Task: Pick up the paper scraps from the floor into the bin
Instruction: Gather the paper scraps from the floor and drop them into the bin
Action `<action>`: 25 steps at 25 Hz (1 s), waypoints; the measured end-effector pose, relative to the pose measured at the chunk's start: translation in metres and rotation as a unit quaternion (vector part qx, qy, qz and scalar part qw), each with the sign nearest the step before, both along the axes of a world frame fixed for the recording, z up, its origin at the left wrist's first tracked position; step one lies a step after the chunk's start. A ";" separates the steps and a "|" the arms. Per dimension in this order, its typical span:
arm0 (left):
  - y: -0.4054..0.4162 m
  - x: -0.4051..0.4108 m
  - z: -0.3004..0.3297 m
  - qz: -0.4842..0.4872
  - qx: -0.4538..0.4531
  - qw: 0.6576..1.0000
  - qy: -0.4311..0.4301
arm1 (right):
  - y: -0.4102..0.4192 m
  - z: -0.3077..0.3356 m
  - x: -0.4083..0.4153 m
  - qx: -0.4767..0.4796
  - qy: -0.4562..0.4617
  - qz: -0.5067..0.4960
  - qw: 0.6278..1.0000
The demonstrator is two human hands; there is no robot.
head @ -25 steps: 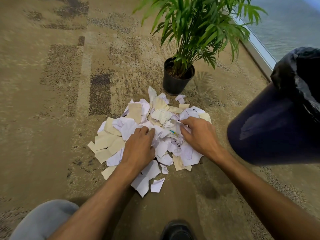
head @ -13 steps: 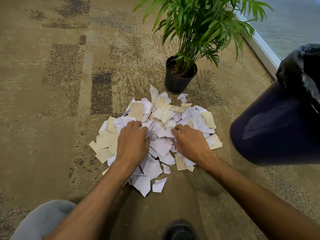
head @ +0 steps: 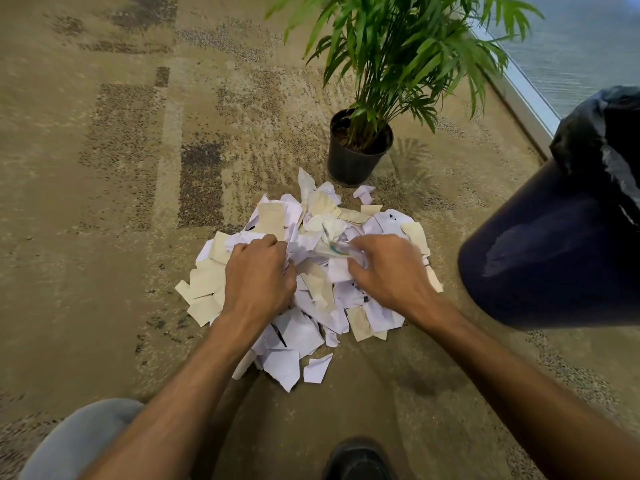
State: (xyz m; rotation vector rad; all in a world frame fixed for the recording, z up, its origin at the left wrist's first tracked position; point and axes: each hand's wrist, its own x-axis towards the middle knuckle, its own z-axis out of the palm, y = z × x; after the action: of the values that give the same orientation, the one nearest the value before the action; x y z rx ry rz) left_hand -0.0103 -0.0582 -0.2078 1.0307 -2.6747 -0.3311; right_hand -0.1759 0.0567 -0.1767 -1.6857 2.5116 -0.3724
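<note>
A heap of white and cream paper scraps [head: 311, 296] lies on the carpet in front of me. My left hand [head: 258, 277] sits on the left half of the heap, fingers curled into the scraps. On the right half my right hand [head: 388, 271] curls its fingers round a bunch of scraps, which bulge up between the two hands. The dark blue bin [head: 554, 244] with a black liner stands to the right, close to my right forearm; its opening is cut off at the frame edge.
A potted palm [head: 360, 147] in a black pot stands just behind the heap. A window sill [head: 519, 88] runs along the far right. My grey-clad knee [head: 79, 441] and a black shoe [head: 356, 459] show at the bottom. Patterned carpet stretches to the left.
Both hands have drawn closer together over the heap and their fingers have curled in, bunching the scraps between them. The heap has become narrower and taller.
</note>
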 end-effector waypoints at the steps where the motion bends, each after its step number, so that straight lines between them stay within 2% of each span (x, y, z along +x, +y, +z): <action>1: 0.001 -0.001 -0.003 -0.002 0.016 1.000 -0.017 | -0.001 -0.007 0.007 0.017 -0.001 0.016 1.000; 4: 0.001 -0.002 -0.014 0.001 0.052 0.998 -0.037 | -0.001 -0.026 0.022 0.064 0.023 0.049 0.996; 8: -0.003 0.000 -0.019 0.006 0.077 0.997 -0.030 | 0.006 -0.029 0.027 0.080 0.022 0.064 0.994; 11: -0.003 0.000 -0.021 0.005 0.079 0.996 -0.029 | 0.011 -0.025 0.036 0.149 0.006 0.055 0.987; 14: -0.002 0.000 -0.020 0.009 0.079 0.997 -0.024 | 0.010 -0.032 0.049 0.207 0.037 0.047 0.977; 19: -0.002 0.000 -0.019 0.017 0.083 0.996 -0.010 | 0.003 -0.047 0.044 0.083 0.135 0.037 0.987; 23: -0.001 0.000 -0.017 0.017 0.089 0.996 -0.001 | 0.002 -0.050 0.035 0.087 0.157 0.029 0.983; 25: -0.002 0.000 -0.016 0.022 0.103 0.994 0.016 | 0.005 -0.047 0.030 0.040 0.113 0.012 0.993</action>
State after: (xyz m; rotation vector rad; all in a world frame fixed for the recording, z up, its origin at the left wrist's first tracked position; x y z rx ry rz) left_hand -0.0105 -0.0598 -0.2236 1.1304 -2.6267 -0.6189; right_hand -0.1463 0.0617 -0.2234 -1.8187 2.6168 -0.0804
